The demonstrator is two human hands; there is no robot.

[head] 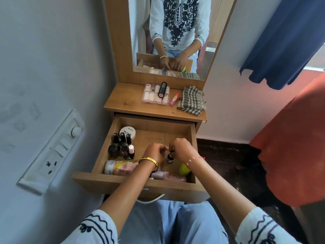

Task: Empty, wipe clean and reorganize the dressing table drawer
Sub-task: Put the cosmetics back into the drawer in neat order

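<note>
The wooden drawer (192, 138) of the dressing table stands pulled out. Both hands are inside it. My right hand (181, 149) pinches the cap of a small dark dropper bottle (169, 158) standing on the drawer floor. My left hand (155, 153) is curled beside it, fingertips close to the bottle's top; what it holds cannot be seen. Several nail polish bottles (122, 147) and a round white tub (127, 132) stand at the drawer's left. A pink tube (121, 167), a pink bottle (168, 176) and a yellow-green ball (184, 169) lie near the front.
On the tabletop (123, 103) sit a clear box of small bottles (155, 95) with a black tube on it, a pink lip balm (174, 99), a slim vial (179, 103) and a checked cloth (192, 101). A mirror stands behind. A switchboard (52, 152) is on the left wall.
</note>
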